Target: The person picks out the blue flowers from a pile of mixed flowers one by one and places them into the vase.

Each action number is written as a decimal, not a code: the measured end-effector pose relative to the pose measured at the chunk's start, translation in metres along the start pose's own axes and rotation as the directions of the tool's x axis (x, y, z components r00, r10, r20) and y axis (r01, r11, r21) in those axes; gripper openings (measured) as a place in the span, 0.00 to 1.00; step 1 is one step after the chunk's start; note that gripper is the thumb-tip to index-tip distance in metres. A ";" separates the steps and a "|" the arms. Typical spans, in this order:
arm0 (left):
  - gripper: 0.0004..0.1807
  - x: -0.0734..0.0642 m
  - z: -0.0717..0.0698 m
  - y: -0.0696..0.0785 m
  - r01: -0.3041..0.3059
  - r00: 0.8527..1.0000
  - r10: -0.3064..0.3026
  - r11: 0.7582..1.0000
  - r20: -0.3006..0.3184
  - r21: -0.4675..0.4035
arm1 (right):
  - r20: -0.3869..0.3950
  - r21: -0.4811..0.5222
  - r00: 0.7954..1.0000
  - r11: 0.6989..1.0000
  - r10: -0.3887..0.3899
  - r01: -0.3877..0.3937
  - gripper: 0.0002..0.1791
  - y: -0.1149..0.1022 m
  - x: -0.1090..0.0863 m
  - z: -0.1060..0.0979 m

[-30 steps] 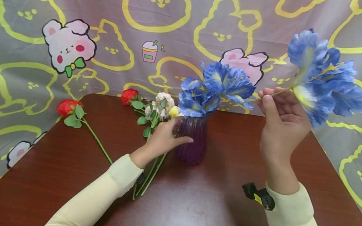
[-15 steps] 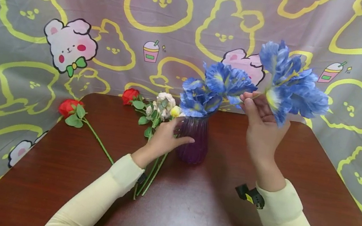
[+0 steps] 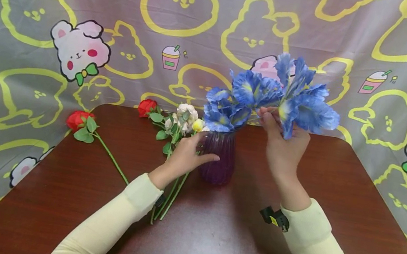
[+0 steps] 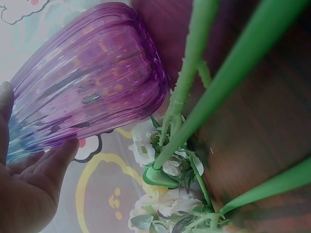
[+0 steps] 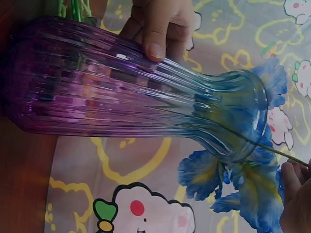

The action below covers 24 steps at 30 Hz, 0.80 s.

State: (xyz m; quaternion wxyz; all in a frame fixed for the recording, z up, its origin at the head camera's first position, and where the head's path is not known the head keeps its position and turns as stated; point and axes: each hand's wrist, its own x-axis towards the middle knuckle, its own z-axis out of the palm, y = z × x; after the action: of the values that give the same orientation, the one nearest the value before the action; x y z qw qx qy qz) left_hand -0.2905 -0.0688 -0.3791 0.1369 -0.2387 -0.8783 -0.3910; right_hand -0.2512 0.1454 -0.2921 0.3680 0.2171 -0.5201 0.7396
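Note:
A ribbed glass vase (image 3: 218, 158), purple below and bluish at its flared mouth, stands upright on the table. My left hand (image 3: 185, 153) holds its upper side, thumb and fingers around the glass (image 4: 87, 73). Blue artificial flowers (image 3: 237, 101) spread over the mouth. My right hand (image 3: 285, 153), right of the mouth, pinches the stem (image 5: 279, 152) of another blue flower (image 3: 310, 110) just below its bloom. In the right wrist view that thin stem runs over the rim and down inside the vase neck.
Red roses (image 3: 80, 121) and pale flowers (image 3: 185, 117) lie on the brown table (image 3: 209, 243) left of the vase. Their green stems (image 4: 233, 82) reach toward the front, close by the left wrist. A cartoon-print cloth (image 3: 189, 13) hangs behind the table.
My right hand has moved left and slightly down with its blue flower, bringing the bloom close to those over the vase. The left hand keeps its hold on the vase.

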 end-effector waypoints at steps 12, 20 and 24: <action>0.43 0.000 0.001 0.000 -0.016 1.000 0.016 1.000 -0.012 -0.007 | 0.009 -0.279 1.000 0.960 -0.014 0.016 0.06 0.015 -0.005 0.003; 0.42 -0.001 0.001 -0.001 -0.029 0.999 0.028 1.000 -0.017 -0.008 | 0.021 -0.440 1.000 0.898 0.000 0.009 0.08 0.023 -0.009 0.001; 0.42 -0.001 0.001 -0.001 -0.031 0.999 0.030 1.000 -0.018 -0.008 | 0.029 -0.464 1.000 0.886 0.008 0.007 0.09 0.025 -0.010 0.001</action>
State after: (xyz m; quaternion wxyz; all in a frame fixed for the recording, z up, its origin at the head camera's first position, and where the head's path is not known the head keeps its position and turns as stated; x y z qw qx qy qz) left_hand -0.2907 -0.0689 -0.3807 0.1498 -0.2491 -0.8717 -0.3945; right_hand -0.2641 0.1371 -0.3139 0.4011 0.1338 -0.6873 0.5906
